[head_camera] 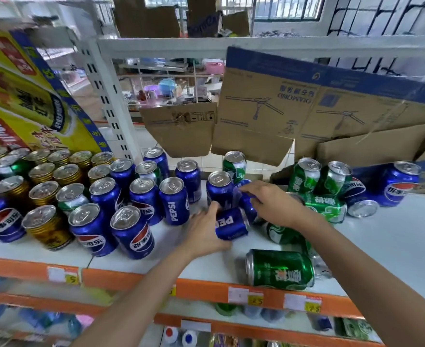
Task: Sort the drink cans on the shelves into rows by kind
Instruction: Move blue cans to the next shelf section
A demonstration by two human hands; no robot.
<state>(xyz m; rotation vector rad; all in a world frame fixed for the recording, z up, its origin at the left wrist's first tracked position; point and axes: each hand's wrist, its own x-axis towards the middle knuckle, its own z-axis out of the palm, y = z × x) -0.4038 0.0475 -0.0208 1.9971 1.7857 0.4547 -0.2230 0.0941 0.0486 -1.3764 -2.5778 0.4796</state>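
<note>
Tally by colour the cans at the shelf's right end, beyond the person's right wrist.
Green cans: 3, two standing, one lying
Blue cans: 2, one standing, one lying
Total: 5

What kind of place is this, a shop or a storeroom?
Most likely a small shop: drink cans crowd a white shelf, price tags line its orange edge, and flattened cardboard boxes hang behind.
</note>
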